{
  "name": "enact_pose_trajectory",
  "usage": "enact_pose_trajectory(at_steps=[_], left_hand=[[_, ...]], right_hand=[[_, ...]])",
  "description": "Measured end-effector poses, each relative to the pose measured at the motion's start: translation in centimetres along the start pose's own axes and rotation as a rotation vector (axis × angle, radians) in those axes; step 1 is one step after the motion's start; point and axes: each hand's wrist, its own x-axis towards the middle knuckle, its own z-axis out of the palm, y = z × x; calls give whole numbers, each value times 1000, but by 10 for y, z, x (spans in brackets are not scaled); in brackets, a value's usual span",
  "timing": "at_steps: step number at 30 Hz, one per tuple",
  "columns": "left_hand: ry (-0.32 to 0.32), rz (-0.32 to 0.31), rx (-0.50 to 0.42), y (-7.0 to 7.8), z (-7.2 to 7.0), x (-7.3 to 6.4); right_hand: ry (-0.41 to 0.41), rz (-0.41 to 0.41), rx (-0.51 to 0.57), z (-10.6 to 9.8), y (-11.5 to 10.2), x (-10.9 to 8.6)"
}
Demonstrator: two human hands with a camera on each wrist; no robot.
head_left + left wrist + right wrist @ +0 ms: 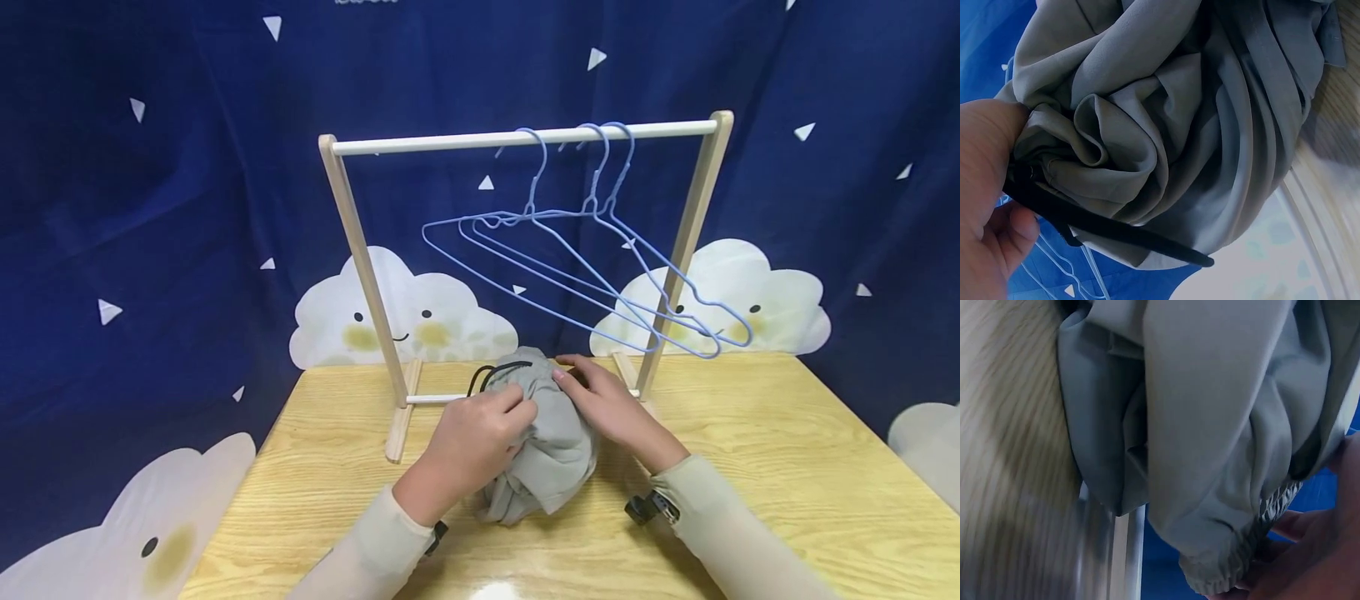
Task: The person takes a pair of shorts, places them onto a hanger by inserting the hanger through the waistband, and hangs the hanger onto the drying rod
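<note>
A bunched grey garment [551, 467] hangs in folds between the two hands, low over the wooden table; its exact kind cannot be told. My left hand [476, 433] grips its near left side with curled fingers. In the left wrist view, the thumb pinches gathered cloth beside a black drawstring [1116, 228], whose end dangles loose. On the far right side, my right hand [607, 404] holds the garment with the thumb on top and fingers behind. An elastic gathered edge [1216, 572] lies against those fingers in the right wrist view. Folds hide some fingertips.
A wooden clothes rack [697, 208] stands behind the garment on the table [757, 467]. Three blue wire hangers [532, 218] hang from its white rail [442, 143], right of centre, their lower bars just above the right hand. A dark blue curtain [187, 250] closes off the back.
</note>
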Motion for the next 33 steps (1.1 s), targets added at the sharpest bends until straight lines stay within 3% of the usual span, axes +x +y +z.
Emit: enact_pose_trajectory(at_steps=[13, 22, 33], left_hand=[[-14, 5, -10, 0, 1, 1], [-38, 11, -5, 0, -1, 1], [-125, 7, -16, 3, -3, 1]], right_hand=[[80, -75, 42, -3, -6, 0], [116, -122, 3, -4, -18, -5], [158, -198, -60, -8, -31, -12]])
